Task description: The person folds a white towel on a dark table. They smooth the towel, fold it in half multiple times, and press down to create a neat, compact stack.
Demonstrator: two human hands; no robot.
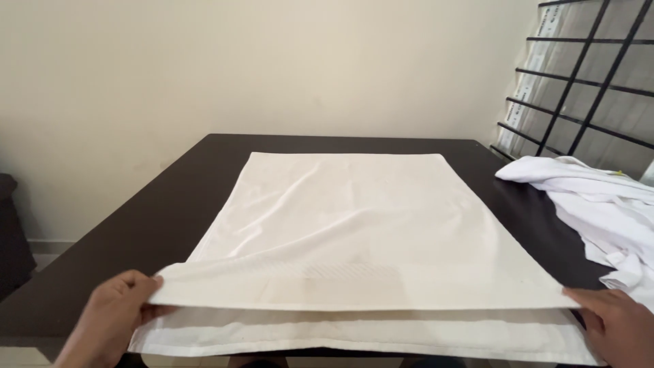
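Both hands, left hand (112, 310) and right hand (616, 324), pinch the near corners of the towel (354, 225), which stretches away from them.

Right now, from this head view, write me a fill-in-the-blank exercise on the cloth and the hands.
1. The left hand and the right hand each grip a near corner of the top layer of a ____ towel.
2. The towel lies spread on a dark ____.
3. A crumpled pile of white cloth lies to the ____ of the towel.
4. Beyond the far edge of the table stands a plain ____.

Missing words: white; table; right; wall
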